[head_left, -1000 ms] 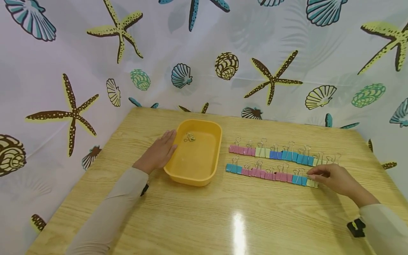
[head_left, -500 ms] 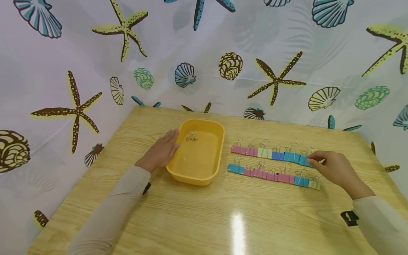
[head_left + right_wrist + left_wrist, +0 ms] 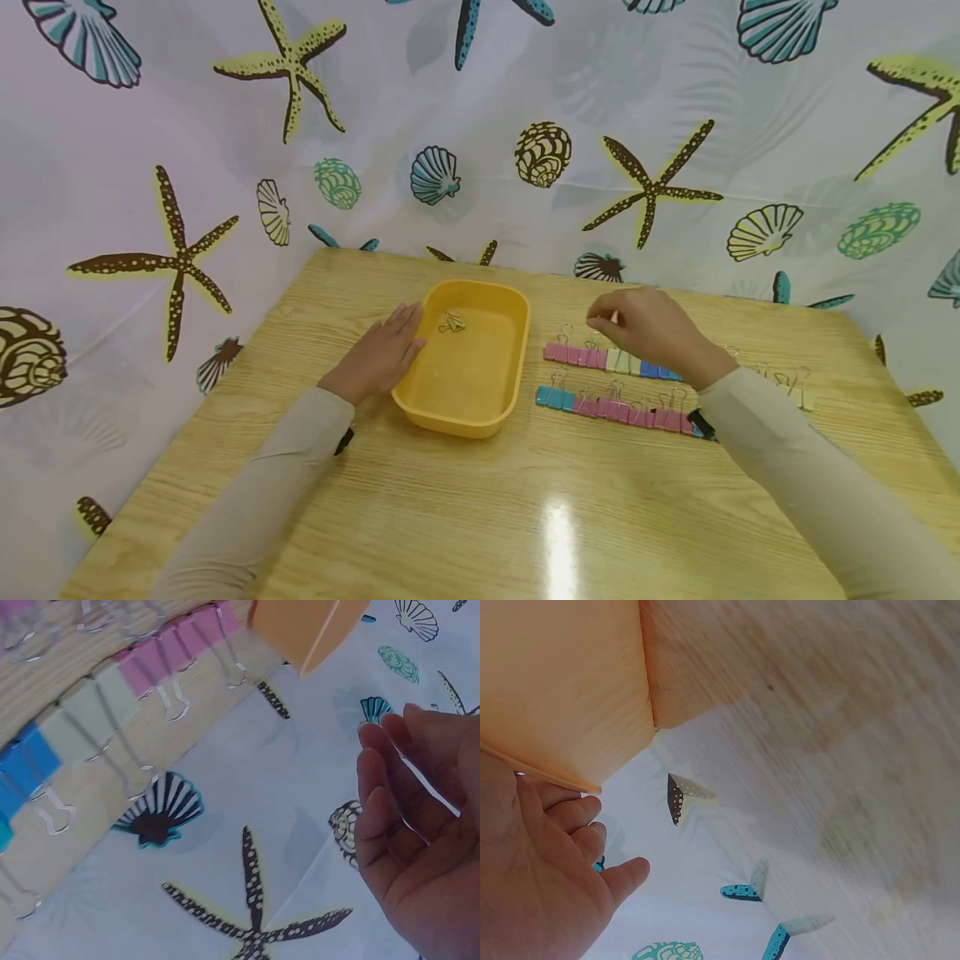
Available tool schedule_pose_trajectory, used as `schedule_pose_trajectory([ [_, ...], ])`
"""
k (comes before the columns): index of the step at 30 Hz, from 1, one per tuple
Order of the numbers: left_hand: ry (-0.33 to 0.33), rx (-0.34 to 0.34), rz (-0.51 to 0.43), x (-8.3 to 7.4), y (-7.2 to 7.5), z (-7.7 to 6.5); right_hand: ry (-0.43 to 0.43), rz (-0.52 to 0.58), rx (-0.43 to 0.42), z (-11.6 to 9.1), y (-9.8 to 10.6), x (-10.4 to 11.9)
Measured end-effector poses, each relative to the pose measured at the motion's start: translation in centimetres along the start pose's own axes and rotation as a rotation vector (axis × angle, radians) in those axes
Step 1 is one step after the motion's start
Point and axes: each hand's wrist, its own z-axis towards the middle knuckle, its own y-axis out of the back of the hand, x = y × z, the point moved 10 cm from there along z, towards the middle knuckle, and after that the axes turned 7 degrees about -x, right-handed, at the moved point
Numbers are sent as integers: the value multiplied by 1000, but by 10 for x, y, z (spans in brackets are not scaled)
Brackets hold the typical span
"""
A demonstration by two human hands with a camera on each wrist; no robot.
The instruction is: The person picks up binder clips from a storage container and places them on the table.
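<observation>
In the head view, an orange-yellow plastic box (image 3: 459, 429) stands left of centre on the table. My left hand (image 3: 380, 354) rests against its left rim with extended fingers; the left wrist view shows the fingertips (image 3: 590, 804) at the box's edge. A small yellow binder clip (image 3: 453, 322) lies inside, near the far left corner. To the right are two rows of coloured binder clips, a back row (image 3: 576, 354) and a front row (image 3: 613, 409). Above the back row hovers my right hand (image 3: 645, 325), fingers loosely curved, nothing visible between them in the right wrist view (image 3: 420, 817).
A wood-patterned table (image 3: 450, 517) carries everything. Behind it and to the left hangs a white cloth (image 3: 495, 225) printed with shells and starfish. My right forearm hides parts of both clip rows.
My right hand has left the front row's right end, crossed to the back row and moved left above it. A yellow clip stayed at the front row's end. My left hand stays at the box.
</observation>
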Motion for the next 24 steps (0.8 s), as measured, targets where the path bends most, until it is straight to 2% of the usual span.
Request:
schedule_pose_trajectory([
  [9,10,5,-3,0,4,1,213,75,17,72,-14,88],
  [13,11,-4,-11,-1,5,2,251,64,36,100,-28,110],
  [16,7,-6,-11,-1,4,3,205,99,60,118,-45,111],
  [20,3,-13,0,-2,4,3,65,203,69,133,-69,97],
  [24,6,-17,-14,-3,3,0,-74,170,100,138,-97,83],
])
